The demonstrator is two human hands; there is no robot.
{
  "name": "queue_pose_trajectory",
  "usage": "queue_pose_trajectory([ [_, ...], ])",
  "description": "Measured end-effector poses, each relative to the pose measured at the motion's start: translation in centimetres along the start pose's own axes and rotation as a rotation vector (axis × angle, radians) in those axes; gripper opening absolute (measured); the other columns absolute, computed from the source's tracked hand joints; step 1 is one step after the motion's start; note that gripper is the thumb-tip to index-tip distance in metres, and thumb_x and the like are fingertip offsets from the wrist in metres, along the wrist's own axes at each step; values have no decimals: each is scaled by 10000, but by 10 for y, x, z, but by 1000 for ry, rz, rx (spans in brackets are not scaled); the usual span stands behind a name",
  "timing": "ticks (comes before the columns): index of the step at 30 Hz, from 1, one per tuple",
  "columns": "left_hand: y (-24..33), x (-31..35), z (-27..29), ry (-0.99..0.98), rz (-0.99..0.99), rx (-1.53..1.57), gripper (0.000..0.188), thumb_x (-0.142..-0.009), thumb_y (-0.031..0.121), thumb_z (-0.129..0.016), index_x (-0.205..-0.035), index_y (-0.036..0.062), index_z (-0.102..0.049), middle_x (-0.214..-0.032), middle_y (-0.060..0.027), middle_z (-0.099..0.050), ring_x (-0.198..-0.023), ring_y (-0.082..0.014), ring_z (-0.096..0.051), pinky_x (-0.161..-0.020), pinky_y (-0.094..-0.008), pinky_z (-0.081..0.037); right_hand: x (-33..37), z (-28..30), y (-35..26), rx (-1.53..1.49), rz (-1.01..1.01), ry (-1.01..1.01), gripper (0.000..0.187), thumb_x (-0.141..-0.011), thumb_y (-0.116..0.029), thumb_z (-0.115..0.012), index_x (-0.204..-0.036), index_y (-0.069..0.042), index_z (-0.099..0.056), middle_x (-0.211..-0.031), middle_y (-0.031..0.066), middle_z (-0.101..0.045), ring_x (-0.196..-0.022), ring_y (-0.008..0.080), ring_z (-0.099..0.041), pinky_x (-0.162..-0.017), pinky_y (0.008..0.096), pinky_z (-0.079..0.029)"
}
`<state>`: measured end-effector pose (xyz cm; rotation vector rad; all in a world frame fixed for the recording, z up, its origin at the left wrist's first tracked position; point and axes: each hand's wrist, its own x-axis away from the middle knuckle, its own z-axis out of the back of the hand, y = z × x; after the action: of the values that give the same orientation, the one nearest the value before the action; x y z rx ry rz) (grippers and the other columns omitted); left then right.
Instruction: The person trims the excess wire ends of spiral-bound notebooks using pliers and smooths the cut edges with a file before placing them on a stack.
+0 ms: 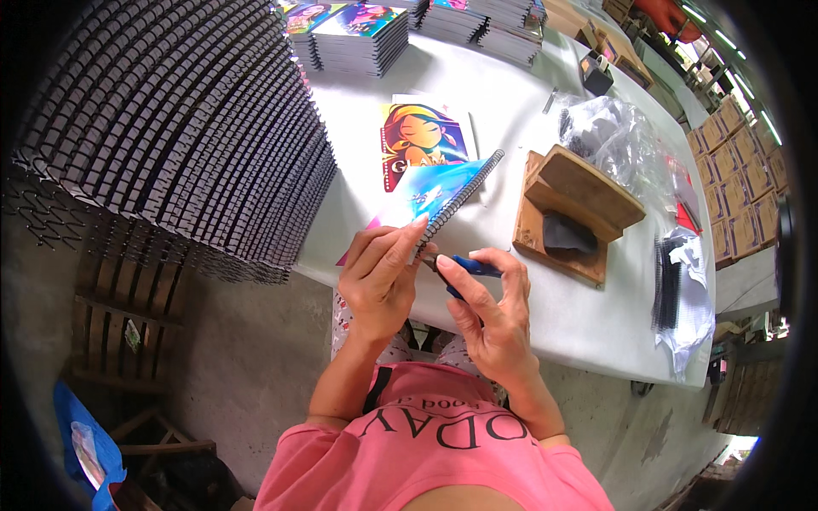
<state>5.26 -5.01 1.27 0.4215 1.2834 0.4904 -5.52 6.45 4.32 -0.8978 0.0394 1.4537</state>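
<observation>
My left hand (379, 277) grips a spiral-bound notebook (439, 189) by its near end, fingers wrapped round the cover beside the black coil (464, 198). The notebook has a blue cover and is tilted, its coil running up to the right. In my right hand (494, 311) is a pair of blue-handled pliers (474, 267). Their tip is at the near end of the coil, close to my left fingertips; whether the jaws are closed on the wire I cannot tell. Beyond the notebook, a booklet with a colourful cartoon cover (420, 136) lies on the white table (349, 102).
A tall stack of black coil-bound pads (187, 119) fills the left. Stacked notebooks (362, 43) stand at the back. To the right are a wooden stand (579, 213), clear plastic wrapping (626, 128) and a bundle of black coils (666, 285). Boxes (741, 179) are piled beyond the table.
</observation>
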Motion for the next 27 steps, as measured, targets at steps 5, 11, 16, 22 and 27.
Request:
queue_pose_trajectory([
  [5,-3,5,-3,36,-9,12,459,-608,-119,-654,-1041,34,-660,-878,-61,-662,-777,-205,-583,-662,-287,-500,2,-4,2,-459,-182,-150,352,-891,-224,-551,-1239,-172,-538,-1019,131,-512,-902,230,-522,-784,360,-411],
  [11,-3,9,-8,67,86,98,406,-717,-89,-633,-1114,-13,-598,-883,-96,-663,-792,-197,-596,-707,-276,-497,9,-2,9,-1273,-632,-347,376,-939,-299,-464,-1249,-91,-502,-989,156,-535,-866,233,-553,-748,325,-452],
  [16,2,-4,-5,244,572,676,610,-848,39,-614,-1364,-25,-295,-969,-198,-639,-863,-163,-619,-792,-257,-490,37,11,42,-155,-249,-108,355,-893,-258,-532,-1230,-144,-534,-1007,159,-513,-919,314,-528,-809,387,-423],
  [22,4,-10,-3,192,636,955,574,-906,121,-551,-1391,20,-262,-995,-127,-632,-920,-119,-588,-837,-263,-471,93,19,109,647,-388,-215,484,-866,-296,-560,-1325,-230,-420,-1265,132,-392,-1216,303,-362,-989,547,-219],
  [27,36,-26,6,178,634,1089,514,-928,78,-482,-1371,52,-223,-1078,-192,-602,-959,-174,-594,-868,-303,-476,44,17,96,-542,-451,309,847,-785,-442,-659,-1435,-172,-188,-1437,133,-242,-1335,285,-232,-1046,524,-163],
])
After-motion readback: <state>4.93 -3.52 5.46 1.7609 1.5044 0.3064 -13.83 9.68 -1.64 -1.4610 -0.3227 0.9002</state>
